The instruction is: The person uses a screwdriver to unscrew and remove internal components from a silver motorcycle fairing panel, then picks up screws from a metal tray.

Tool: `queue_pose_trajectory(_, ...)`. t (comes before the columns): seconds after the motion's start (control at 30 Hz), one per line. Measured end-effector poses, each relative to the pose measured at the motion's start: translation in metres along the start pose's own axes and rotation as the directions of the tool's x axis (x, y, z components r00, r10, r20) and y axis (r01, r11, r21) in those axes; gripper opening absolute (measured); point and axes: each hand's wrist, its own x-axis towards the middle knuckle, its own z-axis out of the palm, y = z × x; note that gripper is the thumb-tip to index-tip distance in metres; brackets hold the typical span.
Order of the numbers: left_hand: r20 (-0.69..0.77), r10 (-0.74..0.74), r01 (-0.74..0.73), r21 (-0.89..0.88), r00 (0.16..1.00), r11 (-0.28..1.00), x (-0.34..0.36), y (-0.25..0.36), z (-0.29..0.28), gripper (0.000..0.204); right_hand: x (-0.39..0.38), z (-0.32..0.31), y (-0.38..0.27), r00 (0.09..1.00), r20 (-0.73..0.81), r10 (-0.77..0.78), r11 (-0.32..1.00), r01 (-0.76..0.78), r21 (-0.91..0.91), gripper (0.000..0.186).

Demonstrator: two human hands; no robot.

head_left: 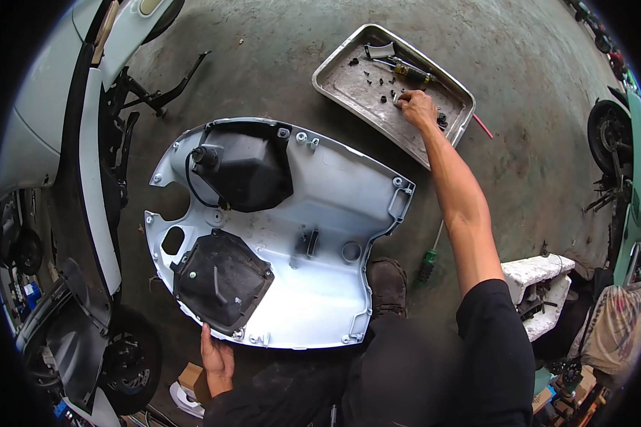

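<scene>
A light-coloured scooter body panel (313, 213) lies inner side up on the floor in front of me. Two black plastic housings, an upper one (253, 171) and a lower one (224, 281), sit in it. My left hand (219, 358) grips the panel's near edge by the lower housing, fingers partly hidden. At the far right, my right hand (417, 108) reaches into a metal tray (349, 92). Its fingertips are pinched together around something too small to name. Several small dark screws or clips (383, 99) lie beside it, with a yellow-and-black screwdriver (409, 71) farther back.
A green-handled screwdriver (427, 266) lies on the floor right of my shoe (388, 285). Partly stripped scooter bodywork (89, 178) stands close on the left. On the right are a white foam box (538, 292) and another scooter's wheel (609, 135).
</scene>
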Motion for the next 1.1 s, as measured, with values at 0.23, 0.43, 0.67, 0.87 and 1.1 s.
queue_pose_trajectory(0.23,-0.002,0.009,-0.009,0.037,1.0,0.999,-0.001,0.002,0.002,0.059,0.012,0.016,0.009,0.984,-0.173,-0.028,0.983,0.058,0.171,0.026)
queue_pose_trajectory(0.43,-0.032,0.0,0.001,0.023,0.999,1.0,-0.003,0.0,0.0,0.056,0.02,0.01,-0.013,0.987,-0.163,-0.011,0.956,0.058,0.288,0.025)
queue_pose_trajectory(0.67,-0.04,-0.01,0.012,0.046,0.999,0.999,-0.001,-0.002,-0.011,0.055,0.043,0.012,-0.022,0.988,-0.111,-0.104,0.965,0.128,0.229,0.028)
queue_pose_trajectory(0.87,-0.1,-0.034,0.041,0.06,0.994,0.997,-0.005,0.0,-0.009,0.057,0.044,0.018,-0.022,0.976,-0.083,-0.202,0.979,0.202,-0.011,0.03)
queue_pose_trajectory(1.1,-0.162,-0.024,0.031,0.043,0.987,0.999,-0.003,0.005,0.008,0.053,0.045,0.025,-0.019,0.948,-0.03,-0.317,0.947,0.318,0.046,0.031)
